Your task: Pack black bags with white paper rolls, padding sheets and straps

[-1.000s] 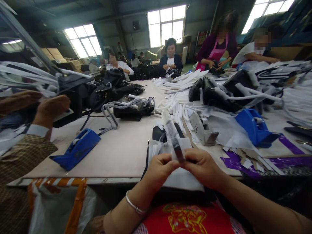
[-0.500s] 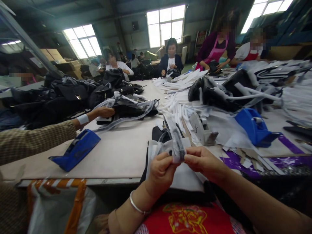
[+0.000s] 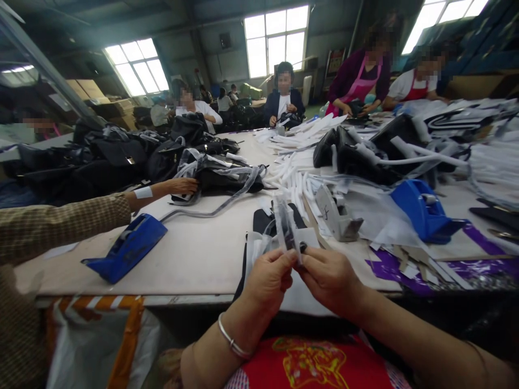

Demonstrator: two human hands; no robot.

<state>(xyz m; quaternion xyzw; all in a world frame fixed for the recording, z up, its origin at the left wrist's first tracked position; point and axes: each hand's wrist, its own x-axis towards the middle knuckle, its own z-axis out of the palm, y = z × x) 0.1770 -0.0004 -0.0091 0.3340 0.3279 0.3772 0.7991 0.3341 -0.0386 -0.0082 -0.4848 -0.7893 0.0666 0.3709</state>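
Observation:
My left hand [image 3: 267,281] and my right hand [image 3: 330,278] meet at the table's near edge, both pinched on a black strap wrapped in white paper [image 3: 288,229] that sticks up and away from me. The strap belongs to a black bag [image 3: 263,221] lying flat on the table just behind my hands. A grey tape dispenser [image 3: 336,213] stands to the right of the strap.
A blue tape dispenser [image 3: 127,246] sits at the left, another blue dispenser [image 3: 421,208] at the right. A co-worker's hand [image 3: 182,186] rests on a wrapped black bag [image 3: 227,175]. White paper strips [image 3: 295,173], black bags [image 3: 109,156] and purple scraps [image 3: 478,267] cover the long table [image 3: 194,254]. Several people sit around.
The co-worker's arm reached from the left across the table to the wrapped bag and drew its strap out. My hands turned the wrapped strap and closed together again.

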